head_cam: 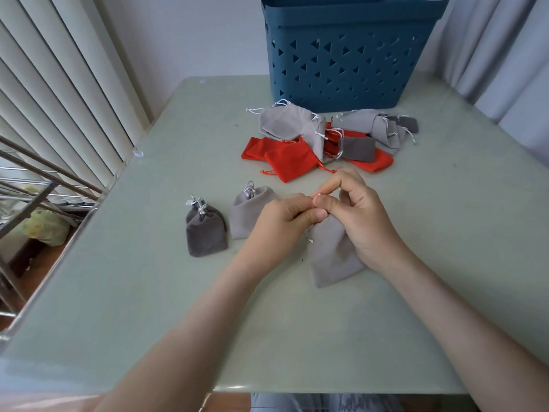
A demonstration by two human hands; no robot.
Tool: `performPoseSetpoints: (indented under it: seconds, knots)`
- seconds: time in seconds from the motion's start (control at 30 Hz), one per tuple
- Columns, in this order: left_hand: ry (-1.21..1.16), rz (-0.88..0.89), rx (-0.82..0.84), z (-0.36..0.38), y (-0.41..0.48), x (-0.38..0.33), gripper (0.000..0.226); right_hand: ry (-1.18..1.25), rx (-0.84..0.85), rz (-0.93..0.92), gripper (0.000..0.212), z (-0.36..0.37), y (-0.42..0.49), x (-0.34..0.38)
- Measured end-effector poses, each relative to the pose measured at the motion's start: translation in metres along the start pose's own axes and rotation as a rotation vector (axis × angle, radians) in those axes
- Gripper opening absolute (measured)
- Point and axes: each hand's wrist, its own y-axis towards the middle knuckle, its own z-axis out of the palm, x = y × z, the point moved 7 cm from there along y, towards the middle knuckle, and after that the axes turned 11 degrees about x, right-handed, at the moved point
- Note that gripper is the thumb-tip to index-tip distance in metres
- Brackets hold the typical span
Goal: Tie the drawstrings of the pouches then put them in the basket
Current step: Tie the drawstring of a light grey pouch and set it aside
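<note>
A light grey pouch (331, 257) lies on the table (148, 292) under my hands. My left hand (285, 223) and my right hand (361, 215) meet above its neck, each pinching its drawstring between thumb and fingers. The pouch's neck is hidden by my fingers. To the left lie a tied light grey pouch (248, 212) and a tied dark grey pouch (205, 233), with another dark one behind it. The blue basket (347, 58) stands at the back of the table.
A heap of flat pouches lies in front of the basket: red ones (289, 160), light grey ones (285, 121) and dark grey ones (358, 148). White blinds (53, 93) and a metal rack (35, 185) stand left of the table.
</note>
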Motion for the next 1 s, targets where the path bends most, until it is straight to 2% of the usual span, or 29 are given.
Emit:
performPoseSetpoints:
  seconds: [0.07, 0.2, 0.33, 0.37, 0.43, 0.5, 0.57, 0.7, 0.8, 0.87, 1.0]
  knots:
    - [0.017, -0.018, 0.016, 0.001, 0.0, 0.001, 0.014, -0.008, 0.007, -0.005, 0.028, -0.001, 0.0, 0.001]
    - [-0.038, -0.034, 0.056, 0.002, 0.002, 0.002, 0.017, -0.002, 0.009, 0.01, 0.021, -0.003, 0.0, -0.006]
    - [-0.21, -0.029, 0.005, -0.002, 0.0, -0.002, 0.021, 0.229, 0.019, 0.074, 0.006, -0.004, 0.002, -0.011]
    - [-0.274, -0.04, -0.033, -0.004, 0.0, -0.002, 0.022, 0.214, 0.025, 0.082, 0.002, -0.007, 0.003, -0.01]
    - [-0.434, -0.063, -0.098, -0.009, -0.001, 0.002, 0.024, 0.045, 0.07, 0.101, 0.009, -0.009, 0.004, -0.009]
    - [-0.577, -0.061, -0.115, -0.01, 0.001, 0.007, 0.024, -0.019, 0.144, 0.143, 0.01, -0.003, 0.004, -0.014]
    - [-0.676, -0.053, -0.093, -0.007, 0.001, 0.009, 0.024, -0.019, 0.165, 0.17, 0.018, 0.0, 0.004, -0.02]
    - [-0.855, -0.025, 0.004, 0.001, 0.002, 0.004, 0.021, -0.051, 0.185, 0.179, 0.02, -0.001, 0.005, -0.022]
    - [-0.792, -0.035, -0.021, -0.002, 0.003, 0.006, 0.024, -0.234, 0.24, 0.173, 0.022, 0.0, 0.005, -0.023]
    - [-0.655, -0.053, -0.038, -0.005, 0.003, 0.009, 0.028, -0.347, 0.289, 0.167, 0.024, 0.001, 0.005, -0.023]
    - [-0.454, -0.09, -0.044, -0.005, 0.002, 0.015, 0.011, -0.482, 0.33, 0.154, 0.021, -0.005, 0.005, -0.025]
